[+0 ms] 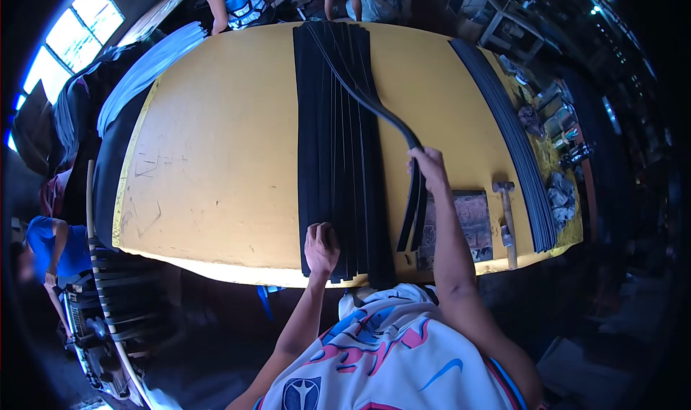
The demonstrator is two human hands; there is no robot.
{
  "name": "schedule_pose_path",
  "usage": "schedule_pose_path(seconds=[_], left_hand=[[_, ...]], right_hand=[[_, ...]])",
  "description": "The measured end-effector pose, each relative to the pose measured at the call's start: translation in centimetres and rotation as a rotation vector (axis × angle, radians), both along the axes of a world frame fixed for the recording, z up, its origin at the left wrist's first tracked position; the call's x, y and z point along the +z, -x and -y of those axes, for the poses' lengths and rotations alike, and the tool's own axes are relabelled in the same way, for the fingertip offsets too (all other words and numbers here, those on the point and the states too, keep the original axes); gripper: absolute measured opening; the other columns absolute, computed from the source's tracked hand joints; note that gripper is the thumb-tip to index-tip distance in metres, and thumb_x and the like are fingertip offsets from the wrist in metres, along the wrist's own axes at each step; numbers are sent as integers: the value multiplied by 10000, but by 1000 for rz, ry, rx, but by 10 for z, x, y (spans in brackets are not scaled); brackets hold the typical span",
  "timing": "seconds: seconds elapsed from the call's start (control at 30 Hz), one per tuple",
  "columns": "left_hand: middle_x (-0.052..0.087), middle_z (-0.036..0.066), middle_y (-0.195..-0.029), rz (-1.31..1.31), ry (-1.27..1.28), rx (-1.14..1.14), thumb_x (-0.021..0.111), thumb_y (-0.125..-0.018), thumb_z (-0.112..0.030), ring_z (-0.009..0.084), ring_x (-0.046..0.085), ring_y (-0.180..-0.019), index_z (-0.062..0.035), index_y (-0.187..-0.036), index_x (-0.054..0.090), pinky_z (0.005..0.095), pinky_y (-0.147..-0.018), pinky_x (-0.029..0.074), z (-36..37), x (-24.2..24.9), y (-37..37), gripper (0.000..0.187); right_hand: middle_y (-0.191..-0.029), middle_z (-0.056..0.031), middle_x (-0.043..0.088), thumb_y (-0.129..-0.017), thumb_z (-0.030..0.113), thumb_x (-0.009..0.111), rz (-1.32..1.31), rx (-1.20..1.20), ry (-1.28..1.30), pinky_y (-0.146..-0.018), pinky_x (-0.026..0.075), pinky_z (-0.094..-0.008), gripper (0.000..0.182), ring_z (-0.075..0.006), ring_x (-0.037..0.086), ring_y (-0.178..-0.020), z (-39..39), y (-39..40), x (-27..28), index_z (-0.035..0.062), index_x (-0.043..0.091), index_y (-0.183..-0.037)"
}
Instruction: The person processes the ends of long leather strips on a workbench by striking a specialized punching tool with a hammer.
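Note:
Long black rubber-like strips [331, 143] lie side by side across the yellow tabletop [230, 143]. My right hand [430, 168] is closed around one lifted black strip [385, 113]. That strip curves from the far edge of the row up to my fingers, and its loose ends hang down to the right of the row. Near the front edge, my left hand [322, 250] rests on the left part of the row with its fingers curled under. What is beneath those fingers is hidden.
On the right lie a hammer [506, 223], a dark worn plate [471, 226] and a stack of grey strips [507, 140]. Pale sheets [147, 75] drape over the left far corner. A person in blue [54, 248] works at the left; others stand beyond the far edge.

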State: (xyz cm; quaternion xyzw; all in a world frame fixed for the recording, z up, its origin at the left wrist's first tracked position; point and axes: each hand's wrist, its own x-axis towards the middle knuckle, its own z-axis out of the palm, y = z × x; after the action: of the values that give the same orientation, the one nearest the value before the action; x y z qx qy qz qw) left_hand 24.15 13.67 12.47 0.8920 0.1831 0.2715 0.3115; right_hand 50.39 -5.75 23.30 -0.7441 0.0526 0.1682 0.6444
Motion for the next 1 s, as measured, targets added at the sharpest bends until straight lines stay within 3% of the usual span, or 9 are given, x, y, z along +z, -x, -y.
schedule_pose_path(seconds=[0.13,0.3,0.37,0.5,0.57,0.7,0.77,0.9,1.0], left_hand=[[595,143,-997,-3,14,3,612,-873,-90,341,619,-894,-78,-1024,608,421,-760,514,1,4,0,152],[597,147,-1002,-20,16,1,612,-873,-92,340,620,-903,-80,-1025,610,423,-771,514,1,2,0,153],[599,147,-1013,-28,20,0,607,-884,-103,339,621,-923,-81,-1033,612,421,-788,518,0,4,1,151],[601,148,-1021,-47,48,7,599,-893,-113,340,618,-951,-81,-1041,613,422,-811,521,1,7,1,152],[601,148,-1019,-47,41,6,599,-892,-111,341,616,-953,-81,-1038,613,423,-812,520,1,9,0,150],[599,151,-1015,-48,39,-7,598,-888,-105,342,614,-953,-82,-1030,612,426,-811,519,1,7,0,145],[599,151,-1015,-55,38,-15,600,-886,-105,341,616,-948,-85,-1029,611,428,-806,520,2,6,1,145],[597,151,-993,9,-7,-7,616,-869,-85,345,622,-889,-80,-1015,612,425,-755,518,2,6,-1,146],[598,151,-989,10,-15,-4,619,-867,-89,345,622,-890,-79,-1020,612,426,-753,520,1,5,-2,153]], right_hand=[[-569,-5,500,-813,231,676,-6,2,16,-423,430,-276,191,-125,537,-472,7,-1,13,87,558,-771],[-598,-39,542,-746,262,801,-219,284,368,-480,438,-316,294,-152,549,-515,-6,20,-59,57,594,-783],[-655,-97,621,-737,279,811,-183,411,489,-565,489,-356,348,-213,623,-599,-20,36,-80,-3,629,-831],[-868,-238,698,-710,280,823,98,260,796,-758,534,-427,458,-349,697,-835,-35,64,-109,-72,630,-930],[-1142,-276,653,-708,301,840,-22,238,831,-928,522,-457,553,-395,642,-1086,-36,65,-106,-41,623,-1085],[-1136,-259,660,-716,298,833,-144,202,792,-925,525,-453,545,-396,648,-1072,-37,62,-115,-27,621,-1099],[-836,-231,688,-682,254,836,-9,130,792,-737,537,-424,416,-337,695,-810,-37,68,-109,-51,619,-863],[-859,-221,696,-695,185,818,-85,131,477,-754,536,-409,407,-321,694,-837,-20,46,-131,-89,650,-945],[-998,-237,678,-722,142,792,-74,199,516,-786,536,-379,464,-302,681,-905,-10,38,-62,-104,609,-1069]])
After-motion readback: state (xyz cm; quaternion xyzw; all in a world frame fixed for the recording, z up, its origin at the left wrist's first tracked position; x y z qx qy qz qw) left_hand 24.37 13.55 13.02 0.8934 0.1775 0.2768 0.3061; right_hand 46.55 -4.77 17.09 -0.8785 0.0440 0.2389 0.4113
